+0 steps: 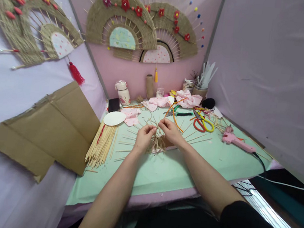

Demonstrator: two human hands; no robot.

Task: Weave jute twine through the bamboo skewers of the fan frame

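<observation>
A half-round fan frame lies on the table between my hands, with thin wooden sticks [200,139] spreading out from a brown cardboard base [166,141]. Loose tan twine [158,143] is bunched in front of the sticks. My left hand [145,135] is closed, thumb and fingertips pinched at the twine. Close beside it, my right hand [170,131] is also closed in a pinch over the sticks, on what looks like the same twine. The fingers hide the exact spot they grip.
A bundle of sticks [100,146] lies left, a white oval disc [114,118] at its top. Yellow-and-red scissors [203,123], pliers [181,114] and a pink glue gun [238,142] lie right. Behind stand a bottle [123,94] and a cardboard tube [149,86]. Cardboard [47,130] leans left.
</observation>
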